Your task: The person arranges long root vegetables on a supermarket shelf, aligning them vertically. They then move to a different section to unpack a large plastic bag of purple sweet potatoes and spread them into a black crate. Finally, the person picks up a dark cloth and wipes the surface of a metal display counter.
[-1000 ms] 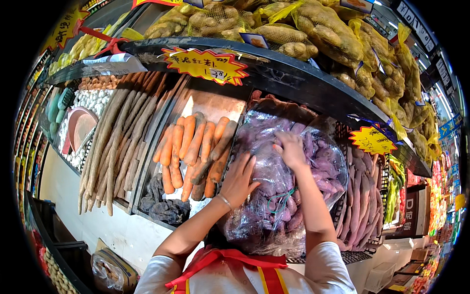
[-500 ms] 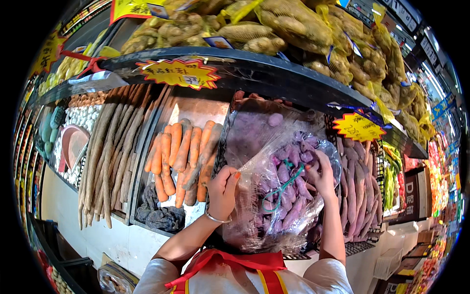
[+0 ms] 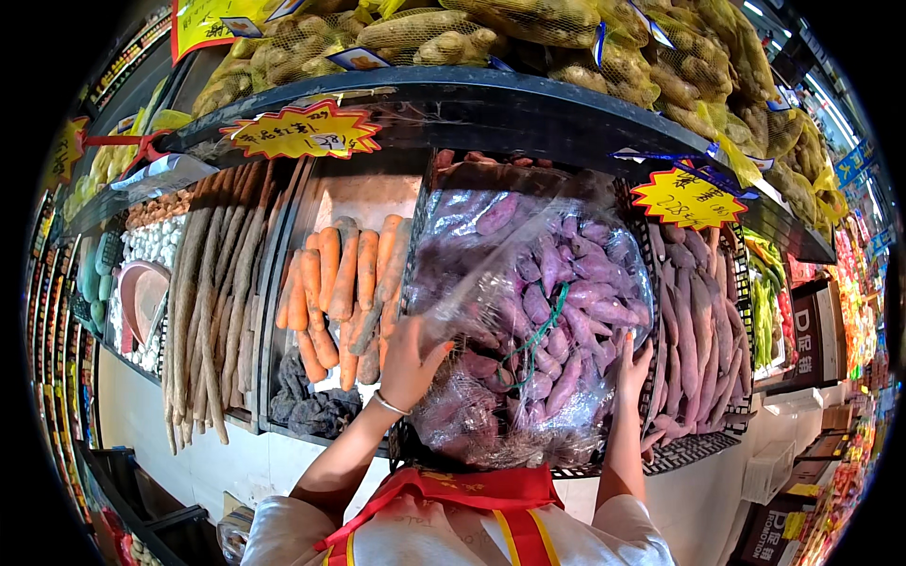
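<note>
A large clear plastic bag full of purple sweet potatoes lies spread in a crate in front of me. A thin green tie runs loosely across the sweet potatoes. My left hand, with a bracelet at its wrist, is at the bag's left edge, thumb and fingers apart against the film. At the bag's right side is my right hand, its fingers stretched upward along the plastic. Part of the film is blurred by motion, and some of the sweet potatoes show only through it.
Carrots lie in the compartment to the left, beside long brown roots. More long purple sweet potatoes fill the crate on the right. A dark shelf edge with yellow price signs crosses above, bearing netted bags of ginger-like roots.
The film has been spread leftward, uncovering more sweet potatoes. My right hand has moved down from among them to the bag's right edge. My left hand has dropped slightly and its fingers have parted.
</note>
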